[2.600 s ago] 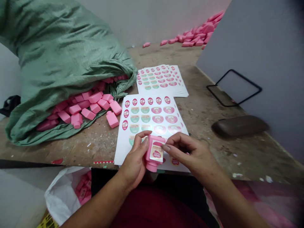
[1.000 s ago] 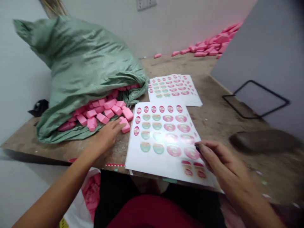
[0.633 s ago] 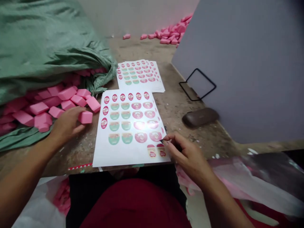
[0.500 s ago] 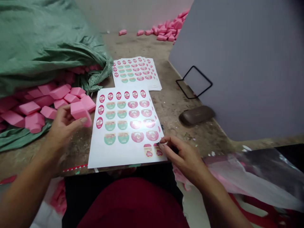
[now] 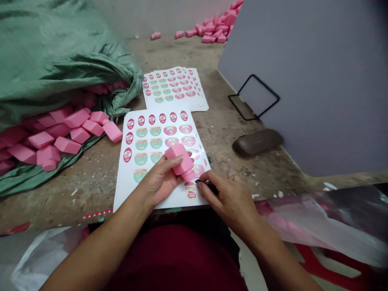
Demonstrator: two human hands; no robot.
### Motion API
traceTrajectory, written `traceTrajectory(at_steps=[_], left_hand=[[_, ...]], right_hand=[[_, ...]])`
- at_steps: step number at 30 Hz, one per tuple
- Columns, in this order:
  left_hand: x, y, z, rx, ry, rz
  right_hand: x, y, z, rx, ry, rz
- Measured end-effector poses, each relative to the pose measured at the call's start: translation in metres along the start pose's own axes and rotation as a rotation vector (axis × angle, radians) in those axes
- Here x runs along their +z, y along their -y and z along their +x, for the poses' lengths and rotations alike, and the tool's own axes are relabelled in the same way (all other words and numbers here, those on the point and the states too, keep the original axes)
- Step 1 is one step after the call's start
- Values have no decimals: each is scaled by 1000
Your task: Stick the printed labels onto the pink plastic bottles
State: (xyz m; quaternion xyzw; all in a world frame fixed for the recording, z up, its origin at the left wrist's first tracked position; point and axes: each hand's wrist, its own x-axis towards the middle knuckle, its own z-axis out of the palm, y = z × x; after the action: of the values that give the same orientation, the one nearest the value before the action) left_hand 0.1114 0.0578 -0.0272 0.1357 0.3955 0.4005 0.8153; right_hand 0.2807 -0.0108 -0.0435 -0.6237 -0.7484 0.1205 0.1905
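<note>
My left hand (image 5: 159, 180) grips a small pink plastic bottle (image 5: 179, 161) and holds it over the near part of a white sticker sheet (image 5: 151, 145) printed with pink and green oval labels. My right hand (image 5: 226, 196) rests at the sheet's near right corner, with thumb and forefinger pinched at a small label (image 5: 190, 193) there. What the pinch holds I cannot make out; a thin dark object shows between the fingers.
A green woven sack (image 5: 57, 60) at the left spills several pink bottles (image 5: 65, 133) onto the worn wooden table (image 5: 218, 133). A stack of sticker sheets (image 5: 174, 87) lies farther back. A brown case (image 5: 257, 141), a black wire frame (image 5: 254, 97) and a grey board (image 5: 309, 81) stand right.
My left hand picked a pink bottle from the pile at the sack and carried it right, over the sticker sheet. My right hand stayed pinched at the sheet's near right corner.
</note>
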Motion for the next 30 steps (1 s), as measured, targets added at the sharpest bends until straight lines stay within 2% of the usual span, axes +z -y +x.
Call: traceTrajectory(at_steps=[4,9,14,17,20,25,27,30], left_hand=[[-3,-2,0,-5,23,-3],[-4,2,-1,7,33,-26],[-6,4,0,7,38,-40],[-6,4,1,7,28,-55],[-6,4,1,1,32,-72],[-5,3,0,0,33,-76],[-5,3,0,-3,32,-77],[-5,3,0,-6,30,-82]], right_hand=[[0,1,2,-6,22,-23],[-1,2,4,73,63,29],[0,-5,6,186,151,280],[0,-9,6,207,138,370],[0,-8,4,182,104,276],[1,-3,4,59,37,79],[1,-3,5,54,29,84],[-1,-6,6,72,81,215]])
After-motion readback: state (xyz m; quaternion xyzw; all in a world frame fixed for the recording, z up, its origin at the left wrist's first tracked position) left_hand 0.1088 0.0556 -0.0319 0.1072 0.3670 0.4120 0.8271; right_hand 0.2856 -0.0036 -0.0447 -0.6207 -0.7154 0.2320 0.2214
